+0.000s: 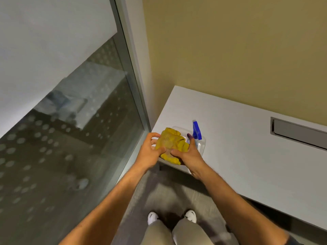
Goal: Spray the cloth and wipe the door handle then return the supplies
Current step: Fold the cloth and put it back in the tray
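Observation:
A crumpled yellow cloth (pixel 170 144) is held between both my hands above the left corner of a white desk (pixel 247 149). My left hand (pixel 150 151) pinches its left side with thumb and fingers. My right hand (pixel 189 152) grips its right side. Just behind the cloth, a spray bottle with a blue trigger head (pixel 196 130) lies in a clear plastic tray (pixel 203 144) on the desk; the hands and cloth hide most of the tray. No door handle is in view.
A glass wall with a frosted dot pattern (pixel 62 138) and its grey frame (pixel 136 96) stand to the left. A tan wall backs the desk. A recessed grey cable slot (pixel 299 132) sits at the desk's right. My legs and white shoes (pixel 190 215) stand on grey carpet.

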### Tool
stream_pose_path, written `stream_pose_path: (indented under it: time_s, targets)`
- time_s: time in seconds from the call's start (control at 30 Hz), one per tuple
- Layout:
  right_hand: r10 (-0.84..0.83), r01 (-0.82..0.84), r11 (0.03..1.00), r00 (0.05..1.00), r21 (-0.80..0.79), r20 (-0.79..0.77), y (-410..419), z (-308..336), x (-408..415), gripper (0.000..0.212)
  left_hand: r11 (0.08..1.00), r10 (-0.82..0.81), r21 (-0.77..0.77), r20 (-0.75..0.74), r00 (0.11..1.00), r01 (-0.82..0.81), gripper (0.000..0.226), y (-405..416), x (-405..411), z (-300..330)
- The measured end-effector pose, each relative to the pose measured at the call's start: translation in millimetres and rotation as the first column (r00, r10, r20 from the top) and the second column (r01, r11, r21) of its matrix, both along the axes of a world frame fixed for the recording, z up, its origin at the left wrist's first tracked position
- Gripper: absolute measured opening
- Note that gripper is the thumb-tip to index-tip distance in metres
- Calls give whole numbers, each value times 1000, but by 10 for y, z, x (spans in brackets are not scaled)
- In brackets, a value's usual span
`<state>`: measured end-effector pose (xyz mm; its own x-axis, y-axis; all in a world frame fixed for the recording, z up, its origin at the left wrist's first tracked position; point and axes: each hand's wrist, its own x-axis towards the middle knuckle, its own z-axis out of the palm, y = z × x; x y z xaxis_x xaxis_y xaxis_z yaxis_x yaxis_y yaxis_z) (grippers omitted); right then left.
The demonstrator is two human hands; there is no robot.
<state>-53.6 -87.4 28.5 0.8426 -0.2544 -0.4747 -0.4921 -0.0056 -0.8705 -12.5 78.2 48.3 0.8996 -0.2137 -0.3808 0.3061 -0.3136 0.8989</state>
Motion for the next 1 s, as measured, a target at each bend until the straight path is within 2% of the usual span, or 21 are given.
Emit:
stream_pose_path:
  time_s: [0.03,0.1,0.17,0.23,0.3,0.33,0.4,0.5,0.57,0.7,0.77,0.83,0.9,0.93,0.97,1.0]
  targets:
    - [-19,22,997,999,-76,41,36,-36,31,94,1000,-5,17,1,1000,5,43,-37,85,-82]
    - [-36,78,976,979,-202,202,100,-188,100,75,998,-32,60,2,999,32,41,-102,269,-250]
    - [43,75,926,952,-369,302,159,-384,165,55,992,-73,105,6,997,72,39,-132,450,-452]
    - [104,32,930,932,-365,347,169,-598,263,48,980,-119,168,41,992,111,36,-150,647,-693]
    - [68,70,919,941,-389,332,135,-798,369,45,967,-174,203,100,980,151,23,-177,828,-963]
    - [17,130,905,940,-406,340,114,-900,426,51,960,-212,212,116,970,184,21,-204,897,-1072]
    - [-76,168,937,954,-305,291,115,-1079,500,74,936,-283,248,108,953,250,31,-283,1001,-1232]
    - [-273,323,919,936,-227,224,118,-1402,645,31,874,-391,333,52,919,353,36,-416,1083,-1477]
    - [-284,340,891,935,-300,213,75,-1589,727,25,822,-454,392,13,891,413,40,-479,1099,-1594]
    - [-203,241,919,968,-311,150,30,-1743,827,40,708,-570,500,-12,821,499,51,-617,1105,-1729]
    - [-188,211,923,977,-323,102,-15,-1802,856,42,656,-621,529,-28,783,539,45,-694,1078,-1753]
    - [-215,218,923,976,-319,44,-69,-1814,873,42,650,-629,520,-43,776,555,39,-734,1037,-1780]
    - [-149,134,902,989,-411,-5,-125,-1739,870,41,676,-603,506,-38,797,536,40,-714,1004,-1772]
    - [-8,-6,929,999,-371,-34,-136,-1702,848,43,697,-583,498,-24,812,515,41,-678,996,-1758]
    - [139,-167,909,985,-383,-98,-134,-1641,785,45,722,-562,483,-8,827,495,41,-618,974,-1698]
    - [252,-279,833,960,-478,-121,-117,-1580,735,45,752,-536,462,16,844,469,40,-550,954,-1620]
